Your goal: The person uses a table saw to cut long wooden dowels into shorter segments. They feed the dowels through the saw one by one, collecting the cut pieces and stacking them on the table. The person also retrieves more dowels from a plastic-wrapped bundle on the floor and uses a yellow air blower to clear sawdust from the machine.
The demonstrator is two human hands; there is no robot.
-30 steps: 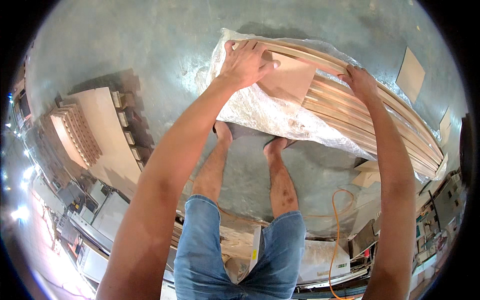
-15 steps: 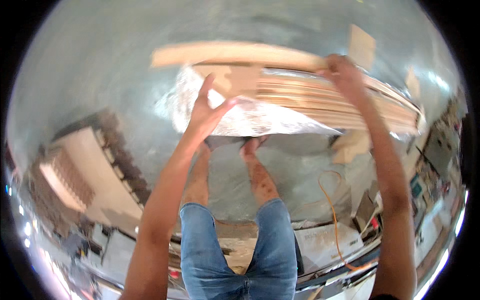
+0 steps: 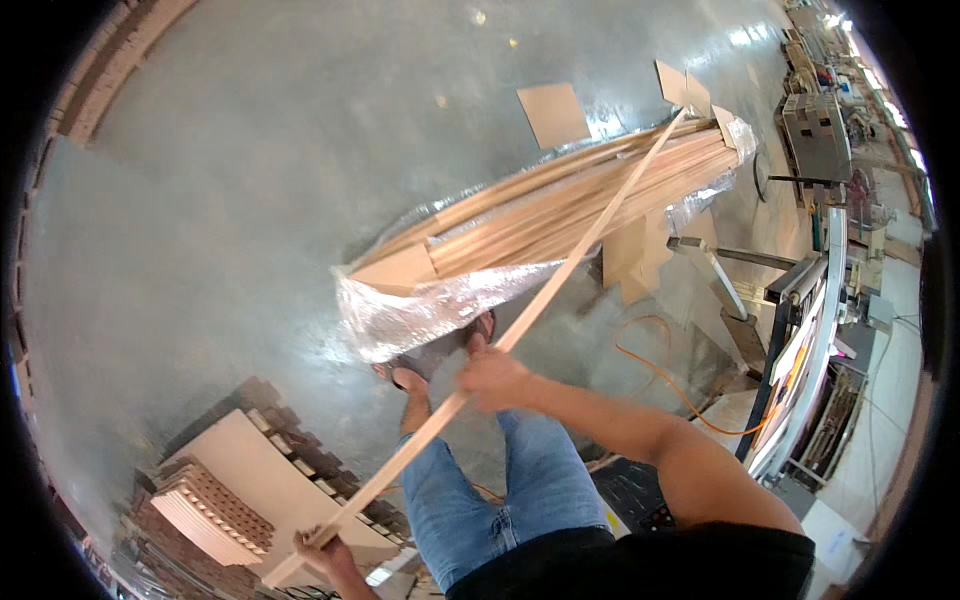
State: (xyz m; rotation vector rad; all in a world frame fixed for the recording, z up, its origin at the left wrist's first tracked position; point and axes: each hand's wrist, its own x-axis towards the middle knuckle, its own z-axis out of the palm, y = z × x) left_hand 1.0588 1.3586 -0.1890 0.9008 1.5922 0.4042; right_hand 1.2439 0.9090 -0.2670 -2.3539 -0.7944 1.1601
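A long, narrow wooden strip slants across my body, from the lower left up to the far right. My right hand is closed around its middle, above my knees. Close to its near end, my left hand is wrapped around the same strip. Beyond my feet lies a bundle of wooden strips on the floor, partly covered by clear plastic wrap. A cardboard piece rests over the bundle's left end. The held strip's far end passes over the bundle's right part.
Loose cardboard sheets lie behind the bundle, and more cardboard sits at its near right. An orange cable curves over the floor on the right, beside a metal frame. Stacked wooden pieces stand at the lower left.
The wooden strip has come up off the bundle and toward me, now slanting across my body. My left hand, empty before, has closed on its near end. My view has turned.
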